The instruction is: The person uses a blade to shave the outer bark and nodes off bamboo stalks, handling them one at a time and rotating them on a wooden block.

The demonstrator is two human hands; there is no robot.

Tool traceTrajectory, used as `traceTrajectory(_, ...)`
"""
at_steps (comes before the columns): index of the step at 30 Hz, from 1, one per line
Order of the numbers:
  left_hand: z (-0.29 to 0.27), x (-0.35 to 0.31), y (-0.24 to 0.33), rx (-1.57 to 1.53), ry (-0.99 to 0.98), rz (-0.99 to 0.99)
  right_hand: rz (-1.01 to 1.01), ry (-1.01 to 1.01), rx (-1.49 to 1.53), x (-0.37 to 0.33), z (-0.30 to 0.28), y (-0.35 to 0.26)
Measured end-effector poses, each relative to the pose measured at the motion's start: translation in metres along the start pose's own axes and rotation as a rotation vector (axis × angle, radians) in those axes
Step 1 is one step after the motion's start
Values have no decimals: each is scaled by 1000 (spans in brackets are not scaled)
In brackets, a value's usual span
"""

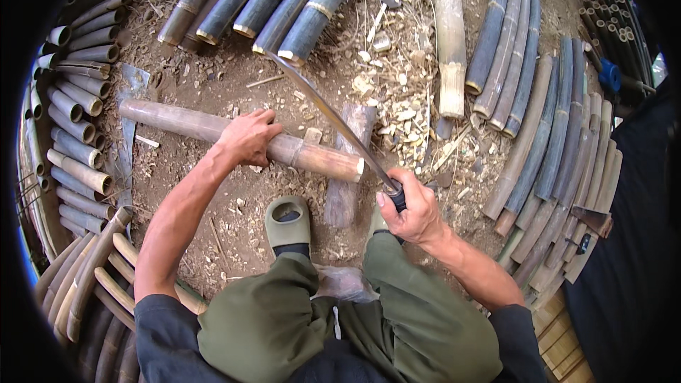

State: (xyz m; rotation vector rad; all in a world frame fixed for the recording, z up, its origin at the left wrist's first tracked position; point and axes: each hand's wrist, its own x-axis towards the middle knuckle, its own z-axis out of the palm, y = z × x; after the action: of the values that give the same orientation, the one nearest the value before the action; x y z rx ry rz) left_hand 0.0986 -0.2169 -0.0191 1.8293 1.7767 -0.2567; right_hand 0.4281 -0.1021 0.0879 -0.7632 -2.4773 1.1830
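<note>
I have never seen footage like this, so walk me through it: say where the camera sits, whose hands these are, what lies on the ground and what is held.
The one picture comes from a camera worn on a person's head, looking down; its wide lens bends straight edges. Both bare hands are that person's own. The left hand presses on a brown bamboo pole, which lies across a wooden block. The right hand has its grip around the dark handle of a long curved blade, raised above the pole. The dirt ground is littered with chips, and cut bamboo pieces are piled all around.

My left hand [248,136] reaches forward, palm down, fingers curled in a grip; my right hand [411,207] sits nearer, fist closed, forearm angled inward.
</note>
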Motion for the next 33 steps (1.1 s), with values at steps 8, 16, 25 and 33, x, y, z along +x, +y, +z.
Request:
traceTrajectory(8, 6, -3, 3, -58, -1, -11, 339, -343, -119, -22, 7, 33)
traceTrajectory(16, 11, 4, 4, -38, -39, -77, 416, -467, -343, -26, 20, 71)
traceTrajectory(25, 16, -9, 17, 47, 192, -32, 229, -276, -222, -28, 21, 64)
traceTrajectory(33, 33, -19, 14, 71, 365, -9, -14, 78, 78, 1, 9, 5)
